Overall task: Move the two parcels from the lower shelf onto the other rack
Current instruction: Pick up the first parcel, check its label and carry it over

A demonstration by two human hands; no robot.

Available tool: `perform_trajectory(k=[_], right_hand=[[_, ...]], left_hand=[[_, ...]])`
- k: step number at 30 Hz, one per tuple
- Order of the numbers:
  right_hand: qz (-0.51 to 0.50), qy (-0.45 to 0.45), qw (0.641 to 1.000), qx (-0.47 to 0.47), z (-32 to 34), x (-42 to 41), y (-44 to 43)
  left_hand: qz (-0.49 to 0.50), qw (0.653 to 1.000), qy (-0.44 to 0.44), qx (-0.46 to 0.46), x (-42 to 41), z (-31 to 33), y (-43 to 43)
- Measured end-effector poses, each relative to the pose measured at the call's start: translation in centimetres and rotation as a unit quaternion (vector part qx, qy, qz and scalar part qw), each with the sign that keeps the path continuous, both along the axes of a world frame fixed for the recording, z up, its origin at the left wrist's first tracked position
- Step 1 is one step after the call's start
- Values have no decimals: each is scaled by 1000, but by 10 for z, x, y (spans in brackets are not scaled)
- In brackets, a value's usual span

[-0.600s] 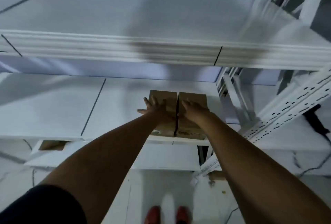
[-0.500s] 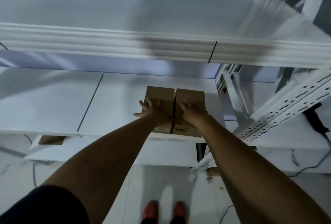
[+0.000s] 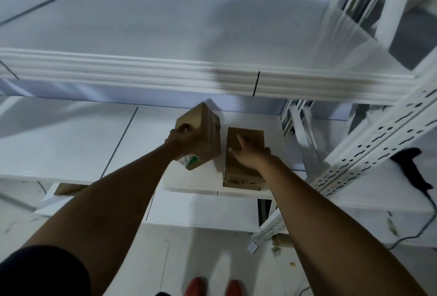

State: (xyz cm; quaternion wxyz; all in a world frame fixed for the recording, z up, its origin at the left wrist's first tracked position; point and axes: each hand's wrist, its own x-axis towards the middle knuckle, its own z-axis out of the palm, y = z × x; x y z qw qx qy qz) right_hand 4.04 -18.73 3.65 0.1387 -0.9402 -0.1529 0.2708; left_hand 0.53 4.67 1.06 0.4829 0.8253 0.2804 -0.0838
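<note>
White shelf (image 3: 71, 144): left parcel (image 3: 203, 135) now lifted, tilted

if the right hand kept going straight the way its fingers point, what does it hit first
The right hand already lies on top of the flat brown cardboard parcel, fingers pointing toward the back of the white lower shelf. Past the parcel's far edge the way looks free up to the pale back wall, though depth is unclear.
</note>
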Motion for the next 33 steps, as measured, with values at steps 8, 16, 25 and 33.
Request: perform_trajectory(k=[8,16,25,33], right_hand=[[-170,64,940,287,37,6,22],[-296,143,834,443,23,4,16],[-334,222,763,507,-1,-13,21],[-339,264,694,578,-3,-28,15]], left_hand=[[145,930,-71,-330,-28,31,-4],[171,754,-125,-622,-55,-6,-24],[126,662,-174,-718,-71,-23,-60],[153,684,-163,-695,-77,-24,-81]])
